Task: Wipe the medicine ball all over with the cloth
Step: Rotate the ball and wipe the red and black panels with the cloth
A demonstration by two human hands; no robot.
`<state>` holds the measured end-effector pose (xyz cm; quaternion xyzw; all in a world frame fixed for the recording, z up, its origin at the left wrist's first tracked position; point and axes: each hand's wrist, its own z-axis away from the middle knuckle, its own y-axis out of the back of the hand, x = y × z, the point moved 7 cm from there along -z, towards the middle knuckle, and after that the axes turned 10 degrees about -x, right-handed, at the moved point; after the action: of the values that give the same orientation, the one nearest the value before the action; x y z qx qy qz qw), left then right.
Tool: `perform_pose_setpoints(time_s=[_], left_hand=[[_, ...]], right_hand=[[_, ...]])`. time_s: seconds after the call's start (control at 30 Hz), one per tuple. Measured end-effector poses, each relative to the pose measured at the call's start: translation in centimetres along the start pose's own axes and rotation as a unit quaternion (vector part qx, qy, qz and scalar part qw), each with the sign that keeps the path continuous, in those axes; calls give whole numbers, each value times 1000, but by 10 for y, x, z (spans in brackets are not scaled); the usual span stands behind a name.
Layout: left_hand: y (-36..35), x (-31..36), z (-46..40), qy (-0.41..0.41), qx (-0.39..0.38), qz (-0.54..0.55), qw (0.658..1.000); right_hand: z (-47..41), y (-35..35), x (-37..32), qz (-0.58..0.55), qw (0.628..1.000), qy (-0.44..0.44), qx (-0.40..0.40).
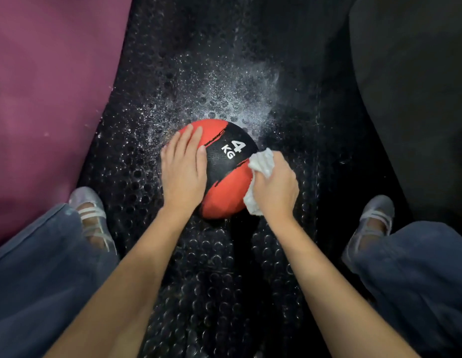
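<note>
Right grip point(275, 188) presses cloth point(260, 164) on medicine ball point(224, 182); left hand point(183, 169) flat.

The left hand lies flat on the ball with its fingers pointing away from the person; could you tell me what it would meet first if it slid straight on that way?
Past the medicine ball, the left hand would probably meet the wet, studded black floor mat; depth is uncertain.

Black studded floor mat point(219, 267), ball on top

Red-and-black ball point(224, 174) resting at centre; white speckles point(224, 99) scattered toward 12 o'clock; grey shoes point(91, 215) planted at 8 and 4 o'clock.
</note>
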<state>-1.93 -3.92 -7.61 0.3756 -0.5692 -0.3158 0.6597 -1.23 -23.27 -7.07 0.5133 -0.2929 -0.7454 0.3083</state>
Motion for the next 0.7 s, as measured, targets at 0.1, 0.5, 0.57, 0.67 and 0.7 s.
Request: perform_pose_setpoints(time_s=[0.1,0.5,0.57,0.67,0.7], left_hand=[[-4,-7,3,109,31,69,991],[-4,-11,4,61,77,108,989],[-6,-8,2,59,77,100,990],[-5,-11,6,48,82,101,990],[-5,-13,8,42,86,104,990]], right_hand=[[24,-3,-13,4,998,44,49],[-50,-2,-66,117,989,82,-44],[-28,-4,-86,119,979,164,-31],[0,-13,-103,144,946,289,-30],[-12,-12,-98,146,950,273,-33]])
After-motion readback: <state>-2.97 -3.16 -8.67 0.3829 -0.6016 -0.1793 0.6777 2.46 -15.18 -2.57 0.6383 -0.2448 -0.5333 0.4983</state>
